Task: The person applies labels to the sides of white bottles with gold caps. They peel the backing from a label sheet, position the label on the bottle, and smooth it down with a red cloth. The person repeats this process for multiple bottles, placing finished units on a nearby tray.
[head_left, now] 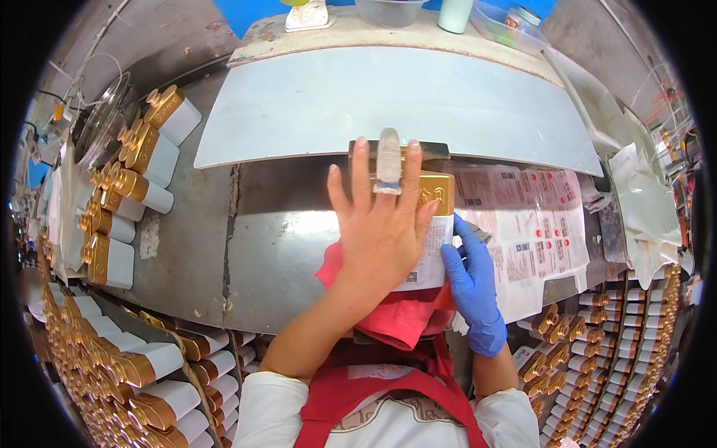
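A flat white bottle with a gold shoulder lies on a red cloth at the near edge of the metal table. Across it rests my bare left hand, fingers stretched and spread, with a pale sleeve on the middle finger. That hand hides much of the bottle. My right hand, in a blue glove, grips the bottle's right edge with bent fingers. Just beyond my left fingertips is a dark block by the bottle's gold end.
Printed label sheets lie on the right of the table. Gold-and-white bottles stand along the left. More bottles fill the lower left, and others the lower right. A pale board spans the back, below a shelf holding a plastic tub.
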`<state>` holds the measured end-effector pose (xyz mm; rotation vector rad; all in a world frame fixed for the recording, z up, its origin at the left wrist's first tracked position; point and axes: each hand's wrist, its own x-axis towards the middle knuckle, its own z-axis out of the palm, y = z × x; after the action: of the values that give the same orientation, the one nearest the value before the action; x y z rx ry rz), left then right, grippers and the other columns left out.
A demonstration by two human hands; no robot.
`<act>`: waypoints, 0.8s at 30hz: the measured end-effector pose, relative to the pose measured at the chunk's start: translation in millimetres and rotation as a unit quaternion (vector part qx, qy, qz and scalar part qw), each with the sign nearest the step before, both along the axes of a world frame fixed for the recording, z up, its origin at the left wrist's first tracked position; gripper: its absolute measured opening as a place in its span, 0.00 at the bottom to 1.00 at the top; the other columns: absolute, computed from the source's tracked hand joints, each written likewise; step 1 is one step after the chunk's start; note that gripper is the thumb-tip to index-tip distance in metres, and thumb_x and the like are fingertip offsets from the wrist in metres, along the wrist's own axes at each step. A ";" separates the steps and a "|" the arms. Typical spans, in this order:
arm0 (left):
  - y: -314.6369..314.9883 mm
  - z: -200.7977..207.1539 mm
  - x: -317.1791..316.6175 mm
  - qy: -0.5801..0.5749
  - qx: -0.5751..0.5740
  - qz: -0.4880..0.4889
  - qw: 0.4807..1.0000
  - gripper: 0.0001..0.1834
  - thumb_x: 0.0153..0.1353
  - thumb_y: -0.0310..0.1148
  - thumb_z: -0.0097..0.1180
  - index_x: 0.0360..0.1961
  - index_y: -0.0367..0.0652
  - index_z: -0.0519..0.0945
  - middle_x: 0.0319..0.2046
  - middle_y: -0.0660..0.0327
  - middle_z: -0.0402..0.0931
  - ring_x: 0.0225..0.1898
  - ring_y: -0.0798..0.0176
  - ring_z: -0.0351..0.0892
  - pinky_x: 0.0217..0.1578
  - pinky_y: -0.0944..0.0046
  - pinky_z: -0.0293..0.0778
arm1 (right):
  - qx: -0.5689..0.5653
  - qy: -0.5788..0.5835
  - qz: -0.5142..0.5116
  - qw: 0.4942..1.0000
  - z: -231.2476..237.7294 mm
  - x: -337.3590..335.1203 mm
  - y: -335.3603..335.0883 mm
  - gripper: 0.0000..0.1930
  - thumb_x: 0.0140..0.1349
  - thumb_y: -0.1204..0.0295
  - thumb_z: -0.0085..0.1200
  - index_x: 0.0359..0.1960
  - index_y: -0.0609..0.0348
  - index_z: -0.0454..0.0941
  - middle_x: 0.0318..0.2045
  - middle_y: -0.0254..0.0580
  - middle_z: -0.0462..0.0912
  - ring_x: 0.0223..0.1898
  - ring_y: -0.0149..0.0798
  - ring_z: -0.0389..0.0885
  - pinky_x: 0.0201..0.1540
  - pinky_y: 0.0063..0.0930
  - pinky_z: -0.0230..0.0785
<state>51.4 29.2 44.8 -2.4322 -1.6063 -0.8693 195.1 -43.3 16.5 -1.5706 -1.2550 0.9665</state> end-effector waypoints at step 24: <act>0.3 0.6 0.3 0.030 0.006 -0.002 1.000 0.33 0.60 0.43 0.47 0.65 0.45 0.59 0.65 0.47 0.48 0.65 0.39 0.45 0.59 0.35 0.44 | -0.053 -0.103 -0.025 0.993 19.2 -9.9 15.7 0.33 0.53 0.58 0.61 0.60 0.53 0.66 0.36 0.43 0.75 0.28 0.31 0.70 0.34 0.27 0.67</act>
<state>51.7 29.5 45.4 -2.4305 -1.5717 -0.7959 185.2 -27.6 35.7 -1.8125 -1.3161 0.8687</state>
